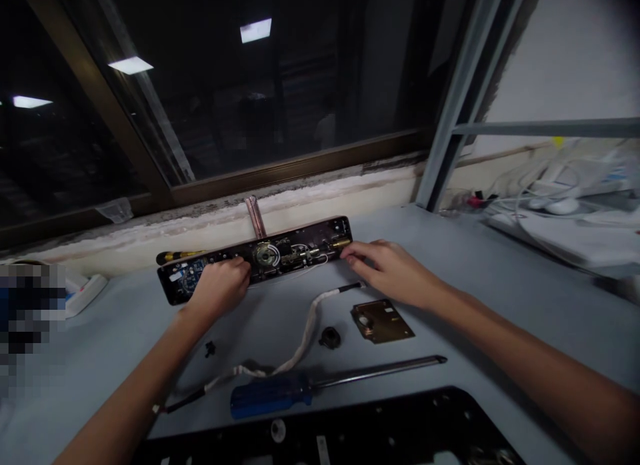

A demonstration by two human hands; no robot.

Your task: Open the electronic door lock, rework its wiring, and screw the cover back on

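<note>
On the table (450, 252): a black panel (360, 425) nearest, an open case (287, 255) farther back — left hand (221, 283) curled over it, right hand (387, 268) bunched at its right end, grips unclear. Between: screwdriver (273, 395), cable (311, 325), plate (387, 325) — dark ring (330, 338).

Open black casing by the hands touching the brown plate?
Apart. The head view shows grey tabletop and a white cable between the casing and the plate.
</note>
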